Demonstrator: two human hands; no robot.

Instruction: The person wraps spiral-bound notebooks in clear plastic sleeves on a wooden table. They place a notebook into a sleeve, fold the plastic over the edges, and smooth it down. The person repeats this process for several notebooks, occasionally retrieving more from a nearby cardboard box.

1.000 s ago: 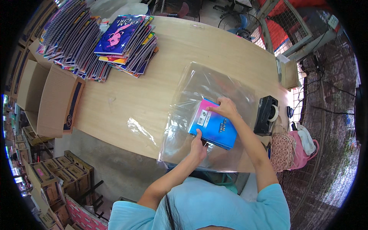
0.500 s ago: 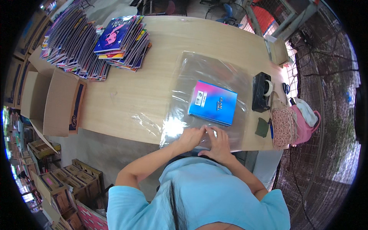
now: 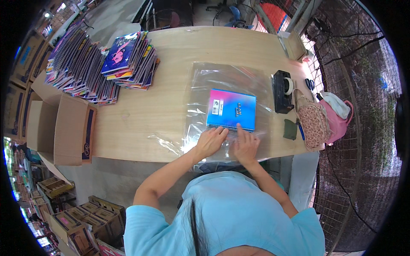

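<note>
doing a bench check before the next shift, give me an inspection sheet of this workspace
surface: long wooden table, mostly bare wood at the near left.
job's things: blue and pink notebook lying flat on a clear plastic sheet near the front edge.
clutter: notebook stacks at the far left; tape dispenser, patterned pouch, pink bag and scissors at the right end.
grippers: left hand and right hand both flat on the plastic just below the notebook, fingertips at its near edge, holding nothing.
cables: dark cords hanging by the mesh wall beyond the table.
surroundings: open cardboard box at the left; more boxes on the floor.
</note>
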